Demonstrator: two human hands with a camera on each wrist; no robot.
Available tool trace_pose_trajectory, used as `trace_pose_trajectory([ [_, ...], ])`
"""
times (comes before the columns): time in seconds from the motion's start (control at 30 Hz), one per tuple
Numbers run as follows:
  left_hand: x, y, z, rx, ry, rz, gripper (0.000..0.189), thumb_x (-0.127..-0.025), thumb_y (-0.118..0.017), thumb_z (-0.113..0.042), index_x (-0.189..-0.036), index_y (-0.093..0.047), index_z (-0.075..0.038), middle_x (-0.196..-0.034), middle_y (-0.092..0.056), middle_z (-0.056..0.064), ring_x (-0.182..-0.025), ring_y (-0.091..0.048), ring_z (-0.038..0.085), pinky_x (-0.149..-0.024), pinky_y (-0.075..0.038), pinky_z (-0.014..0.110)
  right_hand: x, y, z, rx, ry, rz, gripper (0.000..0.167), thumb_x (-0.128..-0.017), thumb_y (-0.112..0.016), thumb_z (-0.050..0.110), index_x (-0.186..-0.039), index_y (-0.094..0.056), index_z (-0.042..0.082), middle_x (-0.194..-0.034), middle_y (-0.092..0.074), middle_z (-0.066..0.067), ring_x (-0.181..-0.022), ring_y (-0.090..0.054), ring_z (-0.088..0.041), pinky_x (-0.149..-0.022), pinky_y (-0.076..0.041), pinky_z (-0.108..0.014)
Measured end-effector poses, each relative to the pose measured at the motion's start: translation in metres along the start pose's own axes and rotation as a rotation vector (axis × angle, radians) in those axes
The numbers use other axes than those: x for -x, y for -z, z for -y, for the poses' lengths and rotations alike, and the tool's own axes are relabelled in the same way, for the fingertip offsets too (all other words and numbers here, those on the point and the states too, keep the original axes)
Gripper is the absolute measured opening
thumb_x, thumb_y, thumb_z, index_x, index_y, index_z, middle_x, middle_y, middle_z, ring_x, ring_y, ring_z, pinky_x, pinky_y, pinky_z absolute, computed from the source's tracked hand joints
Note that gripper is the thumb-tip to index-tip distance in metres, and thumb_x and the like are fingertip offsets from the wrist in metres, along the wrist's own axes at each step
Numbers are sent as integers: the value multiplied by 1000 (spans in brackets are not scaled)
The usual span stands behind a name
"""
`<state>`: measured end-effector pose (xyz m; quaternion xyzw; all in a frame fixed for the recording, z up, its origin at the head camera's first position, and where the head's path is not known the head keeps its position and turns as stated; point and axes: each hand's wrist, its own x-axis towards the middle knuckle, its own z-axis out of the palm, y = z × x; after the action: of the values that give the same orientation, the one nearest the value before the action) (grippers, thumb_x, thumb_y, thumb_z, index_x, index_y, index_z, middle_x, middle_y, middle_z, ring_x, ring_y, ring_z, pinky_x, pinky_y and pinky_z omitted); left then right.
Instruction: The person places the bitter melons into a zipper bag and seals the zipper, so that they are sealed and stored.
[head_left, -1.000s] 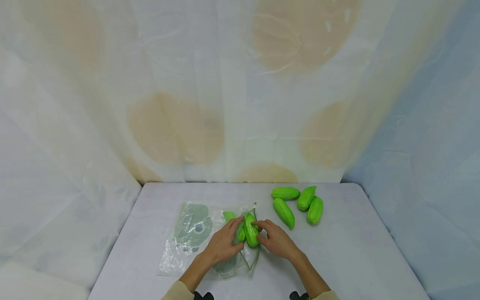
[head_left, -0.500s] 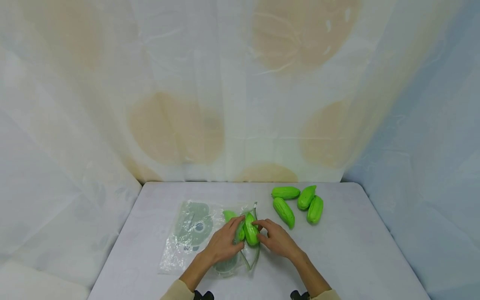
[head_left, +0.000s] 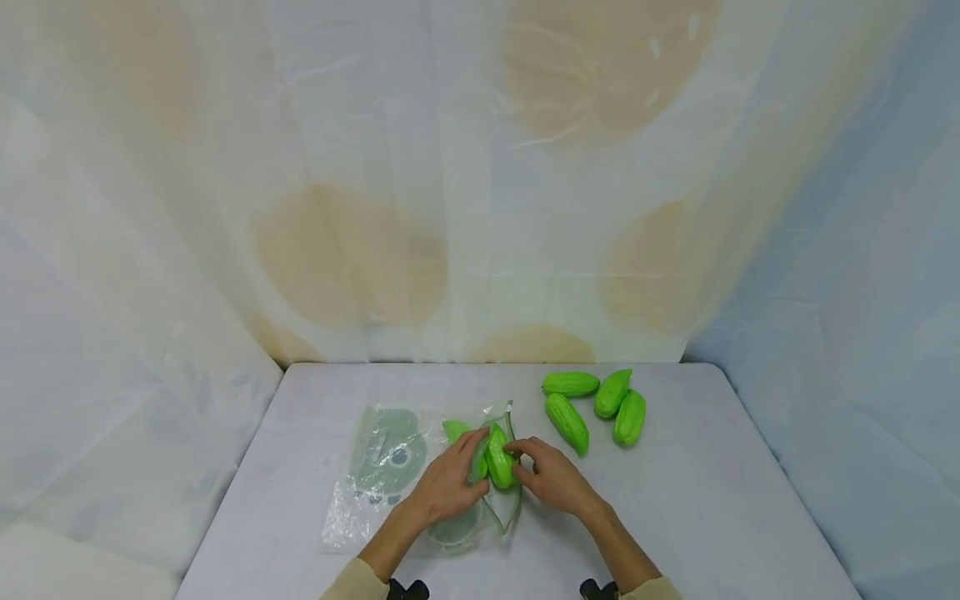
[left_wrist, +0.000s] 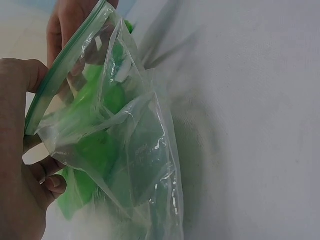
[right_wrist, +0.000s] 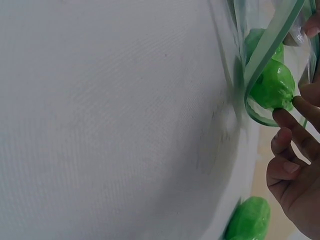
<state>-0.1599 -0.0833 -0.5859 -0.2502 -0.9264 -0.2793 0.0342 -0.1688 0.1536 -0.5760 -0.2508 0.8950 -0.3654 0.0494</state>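
A clear zip bag (head_left: 386, 454) with pale green print lies on the table, its green zip strip (left_wrist: 65, 65) parted at the right end. My left hand (head_left: 450, 482) grips the upper edge of that mouth, thumb on one side, fingers on the other. Two ridged green gourds show at the bag: one gourd (head_left: 453, 429) lies deeper inside, partly behind my left hand. The other gourd (head_left: 498, 460) is within the mouth. Extended fingertips of my right hand (head_left: 553, 479) touch its near end (right_wrist: 274, 87), while the remaining fingers (right_wrist: 282, 172) are bent away from it.
Several more green gourds (head_left: 567, 423) lie loose at the table's back right. Curtains with orange circles (head_left: 352, 258) hang behind the white table (head_left: 712, 500), and a bluish curtain (head_left: 862, 292) hangs along its right side.
The gourd at the bag's mouth has shifted slightly left, further into the bag. My right fingers follow its end, and the left hand stays on the bag's edge.
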Motion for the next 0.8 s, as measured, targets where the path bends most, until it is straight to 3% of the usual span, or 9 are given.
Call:
trace_pose_trajectory([
  [0.6, -1, 3, -5, 16, 5, 1, 80, -85, -66, -29, -157, -34, -13, -151, -46, 2, -130, -54, 25, -98, -50, 44, -1, 0, 1, -14, -18, 18, 35, -101, -60, 23, -135, -63, 15, -121, -65, -1, -98, -61, -15, -76, -50, -29],
  [0.8, -2, 2, -5, 15, -21, -11, 80, -85, -65, -30, -157, -34, -12, -150, -46, 4, -128, -55, 26, -97, -51, 45, -3, -1, 2, -23, -3, 36, 37, -100, -60, 23, -136, -62, 14, -121, -66, -3, -92, -58, -10, -73, -49, -27],
])
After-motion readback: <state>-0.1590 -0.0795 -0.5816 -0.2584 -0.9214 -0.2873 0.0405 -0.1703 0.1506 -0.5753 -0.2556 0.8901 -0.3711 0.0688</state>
